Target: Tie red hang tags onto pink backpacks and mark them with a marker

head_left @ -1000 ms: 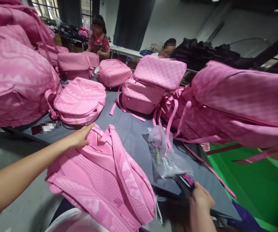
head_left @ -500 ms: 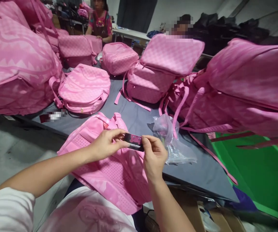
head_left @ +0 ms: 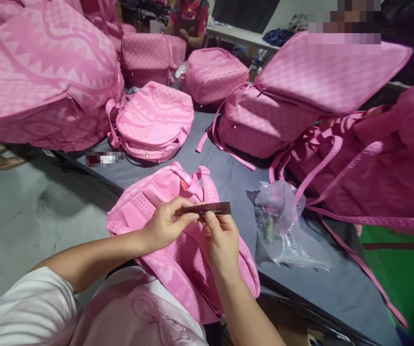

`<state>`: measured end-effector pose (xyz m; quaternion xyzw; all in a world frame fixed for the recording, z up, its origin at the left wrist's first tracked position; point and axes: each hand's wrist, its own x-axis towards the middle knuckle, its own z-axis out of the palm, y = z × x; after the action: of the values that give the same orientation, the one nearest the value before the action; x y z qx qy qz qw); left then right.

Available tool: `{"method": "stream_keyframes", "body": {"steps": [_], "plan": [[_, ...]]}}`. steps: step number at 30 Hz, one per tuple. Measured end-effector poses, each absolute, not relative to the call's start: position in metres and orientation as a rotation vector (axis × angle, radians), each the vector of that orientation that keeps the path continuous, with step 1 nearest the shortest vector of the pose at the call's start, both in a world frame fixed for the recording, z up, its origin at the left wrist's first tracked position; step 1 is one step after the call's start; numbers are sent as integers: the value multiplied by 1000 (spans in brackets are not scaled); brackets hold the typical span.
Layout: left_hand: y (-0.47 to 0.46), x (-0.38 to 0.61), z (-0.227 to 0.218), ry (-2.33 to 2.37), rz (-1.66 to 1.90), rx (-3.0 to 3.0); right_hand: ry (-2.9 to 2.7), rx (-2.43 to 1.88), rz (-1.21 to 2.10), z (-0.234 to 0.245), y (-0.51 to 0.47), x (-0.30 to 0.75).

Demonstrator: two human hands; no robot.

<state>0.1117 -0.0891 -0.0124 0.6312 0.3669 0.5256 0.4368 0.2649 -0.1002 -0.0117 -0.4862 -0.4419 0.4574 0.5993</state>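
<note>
A black printed card [head_left: 218,208] is held between my two hands, tilted so that I see it almost edge-on. My left hand [head_left: 164,222] pinches its left end between thumb and fingers. At the lower middle of the card, my right hand [head_left: 223,241] grips it with the thumb on the near side and the fingers behind. Beneath both hands lies a pink backpack [head_left: 156,185], its padded, perforated back panel and straps facing up, partly over the table's near edge. My forearms and hands hide some of it.
The grey table [head_left: 225,137] carries a small pink backpack [head_left: 156,120], a checkered pink backpack [head_left: 261,117] and larger pink bags on both sides. A clear plastic bag [head_left: 282,230] lies right of my hands. Across the table stands a person [head_left: 188,21].
The card has been tipped from showing its printed face to nearly edge-on, and my right thumb has shifted left along it. My view has turned, so the scene sits differently in frame.
</note>
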Motion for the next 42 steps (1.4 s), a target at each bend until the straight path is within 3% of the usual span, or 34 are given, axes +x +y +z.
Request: {"method": "stream_keyframes", "body": {"steps": [3,6,10,20,28,36,42], "plan": [[-84,74,-30,1308,1378,1987,-1262,-1262,601,-1,-77,269],[-71,35,-50,1821,1074,1991,-1752,-1312,278,7,-51,273],[-59,13,-70,1864,744,1935,-2189,-1342,326,8,-33,258],[-61,7,-88,1830,899,2012,-2602,-1720,633,13,-29,213],[-59,3,-94,1768,961,2027,-2986,-1787,244,27,-25,193],[-55,-2,-86,1778,824,1887,-3050,-1300,233,24,-5,177],[-44,-6,-66,1707,676,1823,-3167,-1739,6,19,-39,249]]}}
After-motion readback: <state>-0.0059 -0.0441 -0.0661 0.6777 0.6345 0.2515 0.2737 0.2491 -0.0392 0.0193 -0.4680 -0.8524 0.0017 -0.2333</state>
